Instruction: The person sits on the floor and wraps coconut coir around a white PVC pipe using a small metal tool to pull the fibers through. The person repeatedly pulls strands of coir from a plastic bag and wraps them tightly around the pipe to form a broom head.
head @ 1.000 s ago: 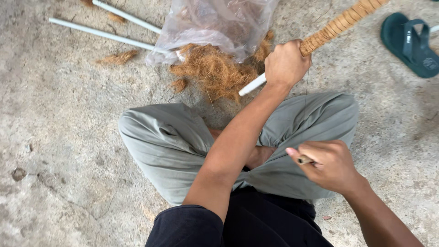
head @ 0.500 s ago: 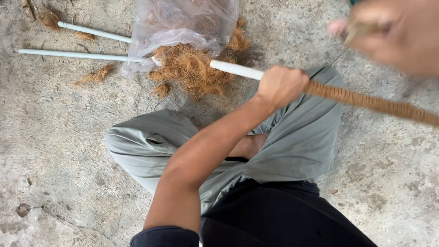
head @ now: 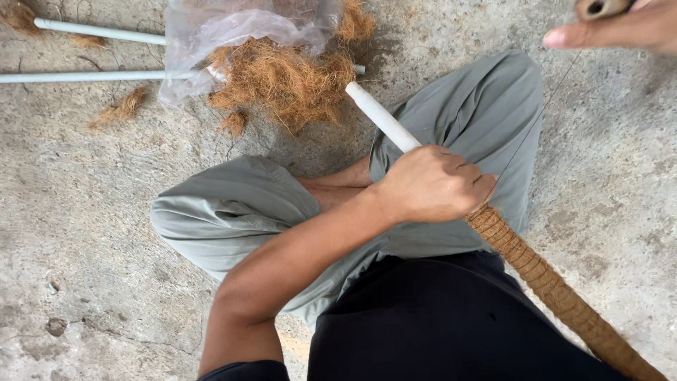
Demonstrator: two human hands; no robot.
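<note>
Now the left hand (head: 434, 185) is closed in a full fist around a long white plastic pipe (head: 384, 120), gripping just where the bare white stretch ends and the tightly wound brown coconut-fibre wrapping (head: 550, 282) begins. Half a second ago the pipe lay nearly level across the lap; it now slants from eleven o'clock, near the fibre pile, down to five o'clock past the person's hip, so the wrapped length has swung toward the body while the grip sits at the same boundary. My reading is that the winding carries on at that edge, the pipe being turned or repositioned between passes.

At one o'clock from the fist, the right hand (head: 620, 28) is raised at the top edge of the view, fingers pinched around a small brown spool-like object that is mostly cut off; a thin thread (head: 546, 106) seems to run from it down toward the wrapping, pulled taut.

Beyond the pipe's white tip, at eleven o'clock, a loose heap of brown coconut fibre (head: 282, 81) spills from a clear plastic bag (head: 233, 28). Two more thin white pipes (head: 99, 53) lie on the concrete floor (head: 84, 233) at ten o'clock. The person sits cross-legged in grey-green trousers (head: 233, 212).
</note>
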